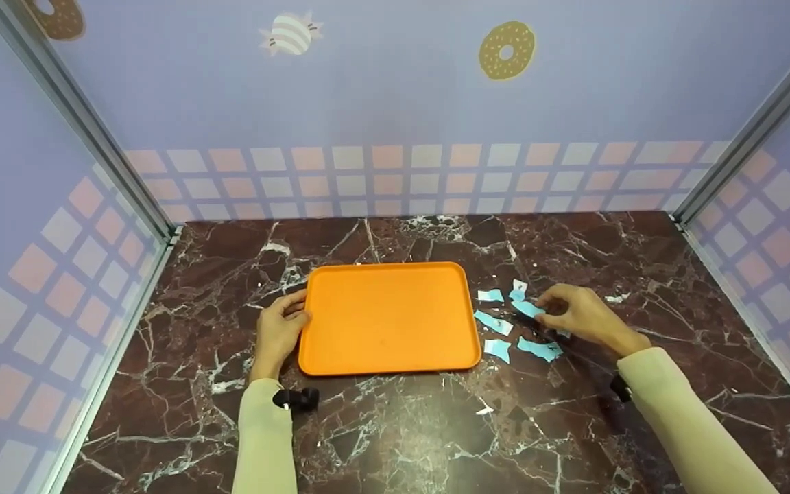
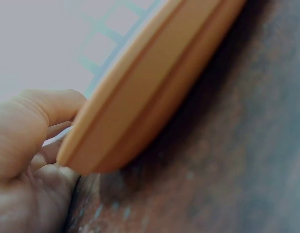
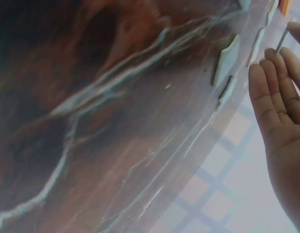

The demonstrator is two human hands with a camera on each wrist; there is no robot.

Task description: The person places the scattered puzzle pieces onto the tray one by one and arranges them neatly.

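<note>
An orange rectangular tray [image 1: 388, 319] lies flat on the marbled table, its surface bare. My left hand [image 1: 280, 333] grips the tray's left edge; the left wrist view shows the thumb [image 2: 60, 104] at the rim. Off the tray's right side, my right hand [image 1: 583, 317] pinches a light blue torn paper piece [image 1: 527, 309] between thumb and fingertips. Seen edge-on in the right wrist view, that piece is a thin strip [image 3: 282, 41]. Around it lie several similar blue-and-white pieces, among them one by the tray's edge [image 1: 493, 322] and one closer to me [image 1: 540, 348].
The dark red marbled tabletop [image 1: 395, 439] meets a lilac back wall [image 1: 395, 103] with a checked band and sweet motifs. Panels with metal corner posts stand at left and right. A black wrist strap [image 1: 297, 398] sits on the left sleeve.
</note>
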